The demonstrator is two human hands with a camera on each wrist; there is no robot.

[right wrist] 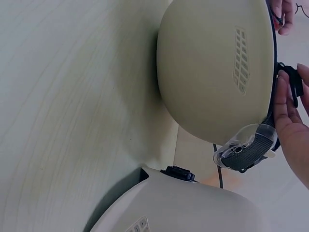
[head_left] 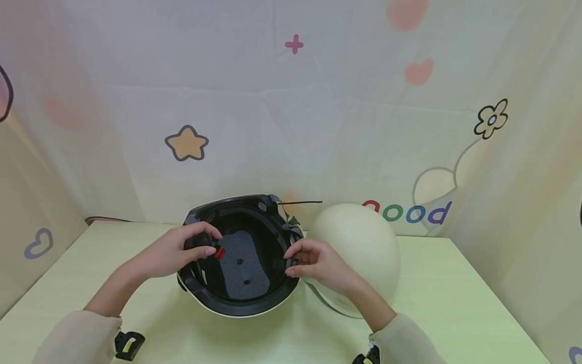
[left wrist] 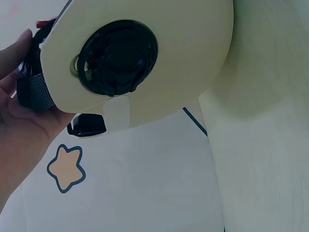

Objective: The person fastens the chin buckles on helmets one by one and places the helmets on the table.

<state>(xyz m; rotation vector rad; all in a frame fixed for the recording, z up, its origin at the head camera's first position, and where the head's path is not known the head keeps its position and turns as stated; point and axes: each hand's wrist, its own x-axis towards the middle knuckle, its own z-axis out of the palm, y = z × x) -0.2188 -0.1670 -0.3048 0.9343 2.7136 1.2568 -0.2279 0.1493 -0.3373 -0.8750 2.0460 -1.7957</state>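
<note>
A cream helmet (head_left: pixel 244 309) lies upside down on the table, its black padded inside facing up. At its left rim, my left hand (head_left: pixel 182 250) pinches a black chin strap end with a red buckle tab (head_left: pixel 220 252) between thumb and fingers. Across the opening, my right hand (head_left: pixel 320 262) pinches a black buckle piece (head_left: pixel 291 262) at the right rim; the right wrist view shows this black buckle (right wrist: pixel 291 81) between thumb and fingers. The two strap ends are apart. On the helmet's side sits a round black cover (left wrist: pixel 120 57).
A second cream helmet (head_left: pixel 364 237) stands dome up, just right of and behind my right hand. A grey textured piece with a clear plastic edge (right wrist: pixel 248 150) juts from the held helmet's rim. The pale table (head_left: pixel 436 288) meets a printed cloth backdrop (head_left: pixel 254 126).
</note>
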